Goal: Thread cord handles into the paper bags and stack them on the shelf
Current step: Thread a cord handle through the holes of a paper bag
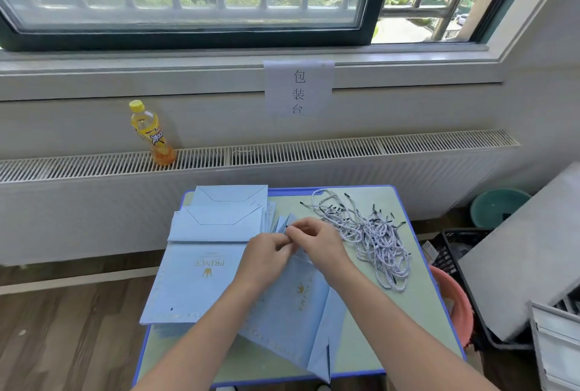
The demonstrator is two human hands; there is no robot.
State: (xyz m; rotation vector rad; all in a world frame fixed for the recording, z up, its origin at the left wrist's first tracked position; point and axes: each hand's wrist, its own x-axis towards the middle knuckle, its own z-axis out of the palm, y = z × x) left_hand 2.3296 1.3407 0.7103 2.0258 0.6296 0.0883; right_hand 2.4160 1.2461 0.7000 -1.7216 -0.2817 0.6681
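— Where are the hands just now?

— Both over the middle of the tabletop (417, 306), close together at the far edge of a light blue paper bag (292, 306). The left hand (266, 254) has its fingers curled, pinching the top of that bag. The right hand (317, 241) is curled too, nipping a dark cord tip (287, 227) between thumb and fingers, right at the bag's edge.

— Is the tip through a hole?

— I cannot tell; the fingers cover that spot.

— And the bag itself?

— Lying flat, near the middle of the tabletop, running from the hands down to the near edge, gold crown print facing up.

— The other bags?

— A stack of flat bags (204, 265) to the left, just beside it, the top one reading PRINCE in gold. More folded ones (229, 202) lie farther back.

— The cords?

— A tangled pile of white twisted cords (370, 233) with black tips, to the right of the hands, just beside the right one.

— Anything else about?

— A yellow drink bottle (152, 133) stands on the radiator grille (314, 149) under the window, far left, and a paper sign (298, 88) is taped to the sill
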